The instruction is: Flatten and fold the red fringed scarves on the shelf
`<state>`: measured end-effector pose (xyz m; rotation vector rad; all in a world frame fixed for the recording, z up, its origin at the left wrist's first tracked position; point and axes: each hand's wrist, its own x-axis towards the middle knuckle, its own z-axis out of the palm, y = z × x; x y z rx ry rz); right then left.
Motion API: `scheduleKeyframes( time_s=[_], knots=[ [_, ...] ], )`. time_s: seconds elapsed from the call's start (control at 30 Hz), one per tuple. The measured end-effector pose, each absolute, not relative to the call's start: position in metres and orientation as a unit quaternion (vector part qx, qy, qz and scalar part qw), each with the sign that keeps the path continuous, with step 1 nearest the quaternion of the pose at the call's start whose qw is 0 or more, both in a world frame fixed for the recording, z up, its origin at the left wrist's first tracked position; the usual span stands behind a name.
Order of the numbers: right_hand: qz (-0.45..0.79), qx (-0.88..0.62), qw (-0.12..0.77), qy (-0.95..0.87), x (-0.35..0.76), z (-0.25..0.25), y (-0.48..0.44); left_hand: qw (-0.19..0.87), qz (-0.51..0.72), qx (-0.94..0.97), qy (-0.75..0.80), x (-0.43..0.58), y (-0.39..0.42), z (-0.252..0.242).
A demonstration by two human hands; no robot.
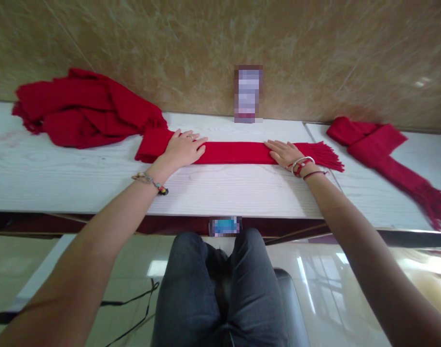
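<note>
A red scarf [234, 153] lies folded into a long narrow strip on the white wood-grain table [220, 188]. My left hand [184, 149] rests flat on its left part, fingers stretched out and a ring on one of them. Toward the strip's right end, my right hand [285, 154] presses down with its fingers extended, just short of the fringe [328, 155]. Neither hand grips the cloth. Both wrists wear bracelets. The strip's left end meets a crumpled red scarf [90, 111], whose fringe touches it; whether they are one piece I cannot tell.
Another red scarf [379, 149], loosely folded with fringe, lies at the right. A blurred-out upright item [248, 94] stands against the brown marbled wall [191, 48]. Another blurred item [225, 226] sits at the table's front edge. Dark cords [148, 299] trail over the tiled floor.
</note>
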<state>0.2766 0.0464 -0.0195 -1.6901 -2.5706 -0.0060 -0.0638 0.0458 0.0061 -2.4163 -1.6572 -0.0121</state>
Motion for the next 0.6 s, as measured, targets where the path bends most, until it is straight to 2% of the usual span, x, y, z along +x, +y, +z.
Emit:
scheduleKeyframes(
  time_s=[0.33, 0.43, 0.5, 0.6],
  knots=[
    [-0.022, -0.545, 0.045, -0.837, 0.277, -0.024, 0.049, 0.068, -0.170, -0.759, -0.624, -0.118, 0.036, 0.015],
    [-0.026, -0.536, 0.053, -0.842, 0.276, -0.024, 0.049, -0.017, -0.209, -0.750, -0.627, -0.153, 0.035, 0.019],
    [-0.026, -0.531, 0.054, -0.845, 0.276, -0.024, 0.049, -0.092, -0.192, -0.769, -0.603, -0.173, 0.033, 0.020],
    [-0.018, -0.534, 0.045, -0.844, 0.279, -0.024, 0.049, -0.125, -0.163, -0.796, -0.569, -0.189, 0.028, 0.020]
  ],
)
